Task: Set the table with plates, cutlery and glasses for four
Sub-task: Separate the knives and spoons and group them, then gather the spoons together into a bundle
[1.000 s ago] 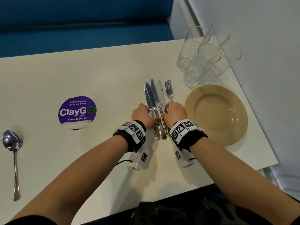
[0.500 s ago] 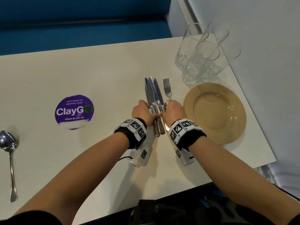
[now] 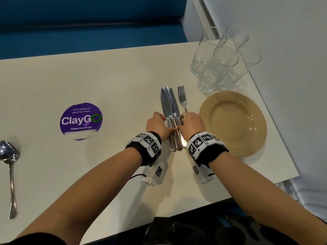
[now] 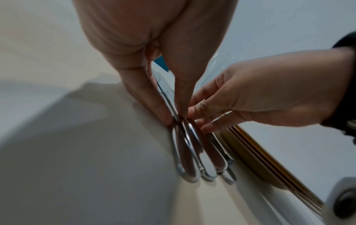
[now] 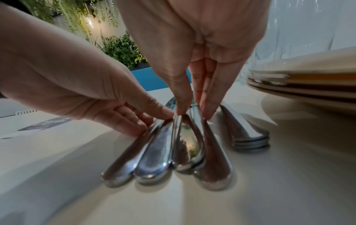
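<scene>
A bundle of steel knives (image 3: 168,106) lies on the white table (image 3: 115,76), blades pointing away from me. My left hand (image 3: 167,124) pinches the handles from the left side, while my right hand (image 3: 180,122) pinches them from the right. In the right wrist view my right hand (image 5: 192,112) has thumb and fingers on either side of one knife handle (image 5: 186,141), and the left hand (image 5: 154,121) touches the outer handles. A stack of forks (image 3: 182,98) lies just right of the knives, beside stacked tan plates (image 3: 247,106). Several glasses (image 3: 221,61) stand behind the plates.
A spoon (image 3: 9,174) lies alone at the table's far left. A round purple ClayGo sticker (image 3: 81,121) is stuck left of centre. A blue bench (image 3: 88,32) runs behind the table, and a grey wall (image 3: 283,68) borders its right edge.
The knife blades, fanned apart a second ago, now lie close together between my two hands. Both hands stay at the handles.
</scene>
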Available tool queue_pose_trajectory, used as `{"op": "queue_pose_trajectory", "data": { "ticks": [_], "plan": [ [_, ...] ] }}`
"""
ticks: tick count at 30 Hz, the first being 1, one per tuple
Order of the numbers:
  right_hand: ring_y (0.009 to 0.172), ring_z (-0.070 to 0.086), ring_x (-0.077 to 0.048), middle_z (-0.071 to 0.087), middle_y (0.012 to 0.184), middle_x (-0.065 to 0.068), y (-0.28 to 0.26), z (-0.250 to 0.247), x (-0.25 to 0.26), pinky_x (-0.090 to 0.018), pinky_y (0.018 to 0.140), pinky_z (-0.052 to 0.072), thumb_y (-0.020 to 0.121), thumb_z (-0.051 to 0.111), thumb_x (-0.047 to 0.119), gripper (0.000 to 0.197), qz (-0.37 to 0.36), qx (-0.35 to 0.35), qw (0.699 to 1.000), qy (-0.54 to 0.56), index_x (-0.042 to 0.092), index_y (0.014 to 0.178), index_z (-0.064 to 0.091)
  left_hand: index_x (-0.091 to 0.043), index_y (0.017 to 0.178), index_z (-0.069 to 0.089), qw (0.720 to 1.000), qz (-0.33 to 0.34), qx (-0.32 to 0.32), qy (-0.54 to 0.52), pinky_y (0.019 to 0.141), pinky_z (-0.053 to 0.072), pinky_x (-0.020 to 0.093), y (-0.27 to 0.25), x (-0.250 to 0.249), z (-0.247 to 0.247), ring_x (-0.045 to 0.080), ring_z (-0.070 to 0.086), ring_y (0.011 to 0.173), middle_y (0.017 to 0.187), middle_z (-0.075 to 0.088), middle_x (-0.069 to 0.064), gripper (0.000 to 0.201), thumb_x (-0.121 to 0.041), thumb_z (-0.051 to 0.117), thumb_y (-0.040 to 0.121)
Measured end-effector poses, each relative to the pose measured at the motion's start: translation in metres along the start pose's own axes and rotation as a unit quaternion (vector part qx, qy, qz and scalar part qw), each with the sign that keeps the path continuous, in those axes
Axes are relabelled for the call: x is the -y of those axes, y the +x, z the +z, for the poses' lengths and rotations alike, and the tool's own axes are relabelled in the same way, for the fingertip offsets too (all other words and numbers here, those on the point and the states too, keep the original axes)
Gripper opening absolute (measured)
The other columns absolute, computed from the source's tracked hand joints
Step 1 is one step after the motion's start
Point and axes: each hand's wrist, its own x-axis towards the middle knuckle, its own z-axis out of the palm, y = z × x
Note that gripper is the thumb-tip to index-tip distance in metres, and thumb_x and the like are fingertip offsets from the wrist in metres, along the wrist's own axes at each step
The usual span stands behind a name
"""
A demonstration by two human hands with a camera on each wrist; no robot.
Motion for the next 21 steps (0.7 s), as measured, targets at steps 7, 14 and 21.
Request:
{"op": "queue_pose_trajectory", "data": {
  "ticks": [7, 14, 21],
  "plan": [
    [0.102, 0.062, -0.03, 0.063, 0.112, -0.014, 0.002, 0.0, 0.002, -0.039, 0.087, 0.052, 0.086, 0.066, 0.014, 0.034, -0.003, 0.005, 1.0, -0.004, 0.004, 0.118, 0.058, -0.014, 0.105, 0.046, 1.0, -0.001, -0.002, -0.008, 0.077, 0.058, 0.042, -0.001, -0.001, 0.0, 0.027, 0.066, 0.088, 0.103, 0.064, 0.012, 0.055, -0.021, 0.085, 0.066],
    [0.1, 0.063, -0.029, 0.064, 0.108, -0.012, -0.003, -0.005, 0.007, -0.039, 0.086, 0.053, 0.087, 0.064, 0.015, 0.029, -0.015, -0.012, 1.0, 0.009, 0.006, 0.115, 0.06, -0.014, 0.104, 0.046, 1.0, -0.001, 0.022, -0.018, 0.077, 0.058, 0.041, -0.004, 0.0, -0.009, 0.027, 0.068, 0.08, 0.105, 0.057, 0.004, 0.048, -0.018, 0.081, 0.072],
    [0.108, 0.059, -0.024, 0.063, 0.115, -0.008, -0.007, -0.012, 0.058, -0.033, 0.096, 0.047, 0.087, 0.064, 0.019, 0.036, -0.091, -0.004, 0.994, 0.06, 0.011, 0.121, 0.059, -0.013, 0.108, 0.049, 0.996, -0.013, -0.055, -0.068, 0.081, 0.057, 0.041, -0.017, 0.017, -0.071, 0.027, 0.07, 0.076, 0.076, 0.06, 0.002, 0.044, -0.015, 0.077, 0.074]
  ]
}}
